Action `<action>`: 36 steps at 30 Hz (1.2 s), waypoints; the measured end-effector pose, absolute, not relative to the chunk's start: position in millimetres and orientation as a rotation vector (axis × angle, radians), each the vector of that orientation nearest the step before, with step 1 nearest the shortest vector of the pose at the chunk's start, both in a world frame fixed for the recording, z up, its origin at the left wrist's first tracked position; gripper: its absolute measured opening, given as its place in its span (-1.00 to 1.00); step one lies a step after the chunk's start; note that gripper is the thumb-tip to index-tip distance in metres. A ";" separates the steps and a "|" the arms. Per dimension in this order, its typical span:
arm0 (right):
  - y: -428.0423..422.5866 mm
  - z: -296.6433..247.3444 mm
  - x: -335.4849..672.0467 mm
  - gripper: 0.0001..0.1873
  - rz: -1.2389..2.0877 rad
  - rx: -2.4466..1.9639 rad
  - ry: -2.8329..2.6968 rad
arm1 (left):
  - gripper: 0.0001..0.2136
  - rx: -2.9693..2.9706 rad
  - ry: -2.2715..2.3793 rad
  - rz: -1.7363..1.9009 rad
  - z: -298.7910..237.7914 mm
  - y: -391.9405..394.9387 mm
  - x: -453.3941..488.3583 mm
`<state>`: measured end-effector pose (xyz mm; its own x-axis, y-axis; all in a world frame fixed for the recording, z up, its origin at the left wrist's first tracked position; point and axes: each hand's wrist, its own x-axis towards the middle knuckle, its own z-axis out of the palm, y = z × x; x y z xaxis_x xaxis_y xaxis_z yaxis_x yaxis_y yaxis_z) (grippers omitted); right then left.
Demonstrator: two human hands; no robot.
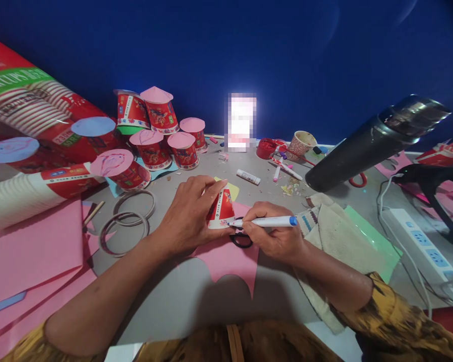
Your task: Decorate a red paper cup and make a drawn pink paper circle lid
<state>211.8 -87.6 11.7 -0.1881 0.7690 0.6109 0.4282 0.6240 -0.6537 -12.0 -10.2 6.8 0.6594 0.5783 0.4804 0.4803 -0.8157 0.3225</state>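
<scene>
My left hand (189, 213) is closed over an upturned red-and-white paper cup (221, 210), pressing it onto a pink paper sheet (230, 259) on the grey table (181, 296). My right hand (274, 236) grips a white marker with a blue end (266, 221); its tip touches the cup's rim on the pink sheet. Black scissor handles (241, 240) poke out just under my right hand.
Several upturned cups capped with pink discs (162, 138) stand at the back left, beside sleeves of stacked cups (26, 188), pink sheets (30, 256) and tape rings (124, 229). A black hot-air tool (373, 143), a power strip (423, 246), a cloth (332, 226), a glue stick (248, 176) and markers (283, 168) lie right.
</scene>
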 end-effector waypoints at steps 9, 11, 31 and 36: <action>-87.2 15.0 211.0 -0.89 0.398 -0.969 -1.847 | -0.17 2.733 0.968 0.817 10.9 -11.0 -10.1; -87.2 14.4 211.2 -0.88 0.382 -0.986 -1.834 | -0.17 2.719 0.984 0.805 11.6 -11.0 -10.0; -86.7 16.4 211.1 -0.88 0.422 -0.996 -1.880 | -0.17 2.721 0.985 0.773 13.0 -12.2 -8.0; -86.9 16.5 211.6 -0.88 0.409 -0.987 -1.861 | -0.16 2.711 0.964 0.802 12.5 -12.0 -7.8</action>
